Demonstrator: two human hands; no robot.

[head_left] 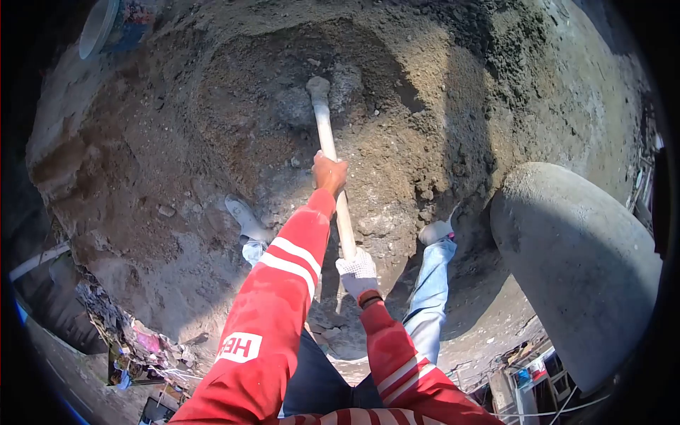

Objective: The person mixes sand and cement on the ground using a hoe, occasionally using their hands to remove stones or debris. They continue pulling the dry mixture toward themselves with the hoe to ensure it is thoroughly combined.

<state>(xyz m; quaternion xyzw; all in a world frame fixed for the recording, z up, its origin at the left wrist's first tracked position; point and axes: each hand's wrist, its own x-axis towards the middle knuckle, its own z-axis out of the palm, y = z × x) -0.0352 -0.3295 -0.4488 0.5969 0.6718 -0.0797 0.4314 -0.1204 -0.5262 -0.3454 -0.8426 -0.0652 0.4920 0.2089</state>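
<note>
Both hands grip the pale wooden handle of a hoe [324, 130]. Its dirt-caked head lies against the soil at the far end, so the blade's shape is hard to make out. My left hand [329, 172], bare, is wrapped around the middle of the handle. Closer to my body, my right hand [356, 271] in a white dotted knit glove is closed around the handle's near end. Loose brown sand and soil [375, 152] spread around the hoe's head, with a greyer patch right beside it.
My shoes [244, 217] stand apart on the dirt, either side of the handle. To the right is a large smooth grey concrete shape [567, 248]. A bucket [99, 28] sits at the upper left. Litter [145, 340] lies below the left edge of the ground.
</note>
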